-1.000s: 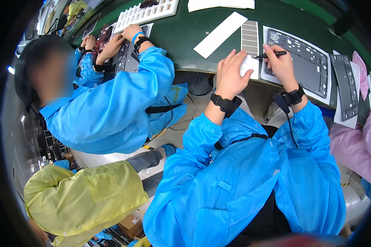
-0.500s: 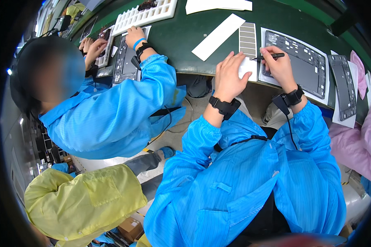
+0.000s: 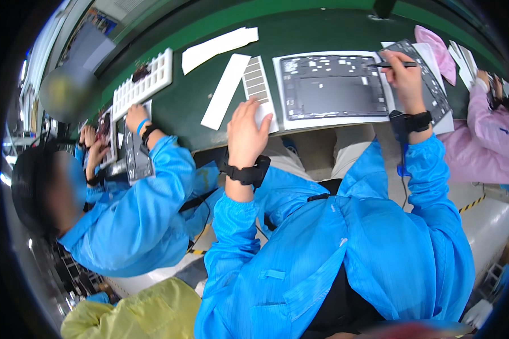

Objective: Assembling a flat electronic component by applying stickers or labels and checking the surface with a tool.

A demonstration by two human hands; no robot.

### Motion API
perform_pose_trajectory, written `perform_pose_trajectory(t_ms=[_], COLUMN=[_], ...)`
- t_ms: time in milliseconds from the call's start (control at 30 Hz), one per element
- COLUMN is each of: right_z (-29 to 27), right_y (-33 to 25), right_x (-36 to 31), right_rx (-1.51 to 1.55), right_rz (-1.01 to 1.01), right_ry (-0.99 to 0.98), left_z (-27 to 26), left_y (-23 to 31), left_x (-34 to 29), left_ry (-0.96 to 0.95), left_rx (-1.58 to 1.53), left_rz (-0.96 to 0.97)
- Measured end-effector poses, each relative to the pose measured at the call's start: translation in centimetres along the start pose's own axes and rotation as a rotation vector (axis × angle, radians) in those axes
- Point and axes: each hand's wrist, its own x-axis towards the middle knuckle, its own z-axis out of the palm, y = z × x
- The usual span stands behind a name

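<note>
The person's right hand (image 3: pixel 406 78) had its grip closed on a slim black pointed tool (image 3: pixel 398 64), whose tip hung over the upper right corner of a dark grey rectangular panel (image 3: pixel 333 93) dotted with small white pieces. That panel lay flat on white paper (image 3: pixel 322 122) on the green desk (image 3: pixel 192 116). Whether the tip carried anything was too small to tell. The left hand (image 3: pixel 246 133) gripped nothing: it rested, fingers extended and thumb apart, on the lower end of a white sheet with a column of grey rectangles (image 3: pixel 256 79), beside a plain white strip (image 3: pixel 225 93).

A slight dip of the right hand could have scratched the panel or knocked a white piece loose. Sideways pressure from the left could have skewed the sheet. A second dark panel (image 3: pixel 432 93) lay partly beneath the right forearm, where a sagging wrist might have nudged it.
</note>
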Motion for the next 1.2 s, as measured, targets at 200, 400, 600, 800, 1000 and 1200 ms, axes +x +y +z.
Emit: perform_pose_trajectory(t_ms=[200, 400, 600, 800, 1000, 1200], right_z=[-9.5, -5.5, -6.1, -4.8, -4.1, -3.8], right_y=[2.5, 3.4, 5.1, 3.9, 4.1, 3.6], right_x=[2.5, 2.8, 3.3, 3.1, 2.8, 2.6], right_rx=[-0.163, -0.173, -0.247, -0.418, -0.415, -0.495], right_rz=[0.123, 0.080, 0.004, -0.023, -0.009, -0.018], right_ry=[0.001, -0.122, -0.140, -0.124, -0.019, 0.005], left_z=[1.3, 10.1, 13.3, 13.8, 14.4, 14.8], left_y=[10.9, 18.6, 19.2, 19.5, 19.4, 19.6], left_x=[6.2, 10.1, 10.4, 10.4, 10.6, 10.5], left_ry=[-0.044, -0.283, -0.326, -0.251, -0.220, -0.179], left_rx=[-0.243, -0.245, -0.115, -0.025, 0.017, 0.038], left_rz=[0.286, 0.393, 0.419, 0.456, 0.453, 0.480])
